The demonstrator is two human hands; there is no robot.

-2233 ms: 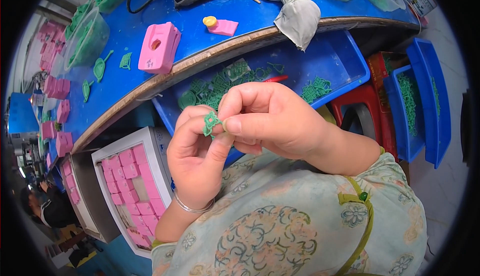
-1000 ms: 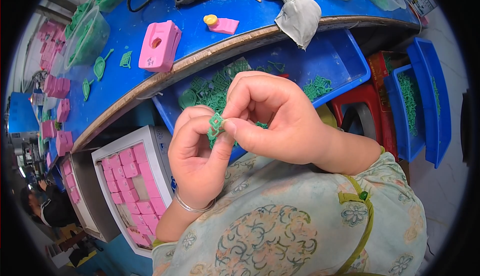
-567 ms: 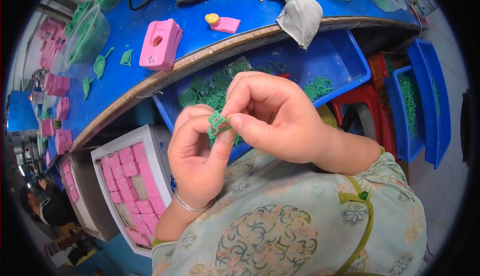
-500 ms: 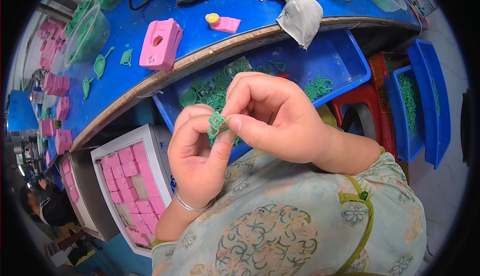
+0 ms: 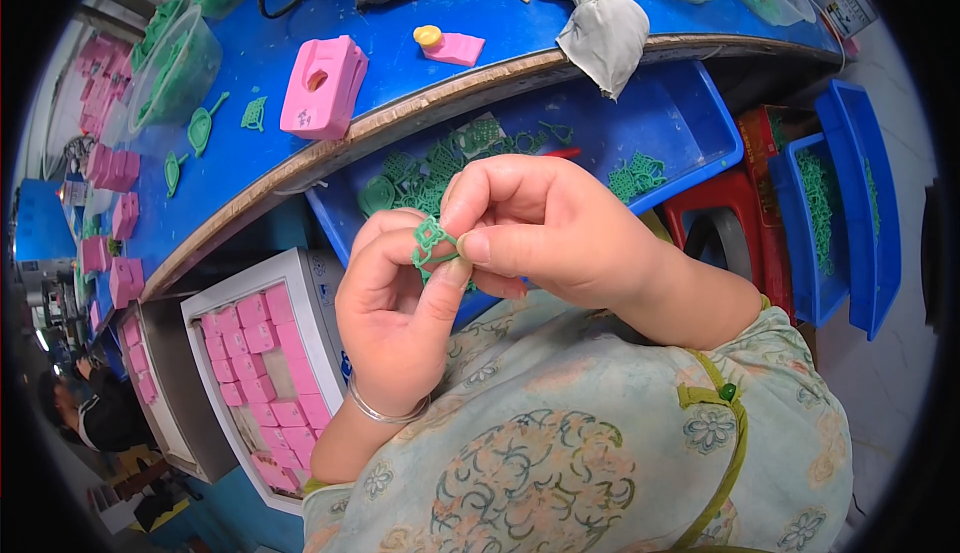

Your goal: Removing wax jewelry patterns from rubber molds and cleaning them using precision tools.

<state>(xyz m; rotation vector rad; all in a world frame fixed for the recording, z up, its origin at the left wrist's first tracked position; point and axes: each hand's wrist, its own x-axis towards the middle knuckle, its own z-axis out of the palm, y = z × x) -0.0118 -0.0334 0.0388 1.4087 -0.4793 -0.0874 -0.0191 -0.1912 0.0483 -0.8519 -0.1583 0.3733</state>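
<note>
My left hand (image 5: 397,303) pinches a small green openwork wax piece (image 5: 430,238) between thumb and forefinger. From the right, my right hand (image 5: 555,233) grips the edge of the same piece with thumb and fingertips. The piece has a square, lattice-like outline; its lower part is partly hidden by my fingers. Both hands hover over the near side of a blue tray (image 5: 690,143). In that tray, many similar green pieces (image 5: 415,181) lie heaped at the left, and a smaller green pile (image 5: 636,175) sits at the right.
On the blue table (image 5: 240,63) stand a pink block with a hole (image 5: 322,93), a pink piece with a yellow knob (image 5: 450,46) and a tied grey cloth bag (image 5: 602,33). A white box (image 5: 325,303) of pink blocks is at lower left. Blue bins (image 5: 865,213) stand right.
My right hand has shifted slightly downward, its fingers more spread, and a lower fingertip now shows. The green piece stays between both hands, turned a little.
</note>
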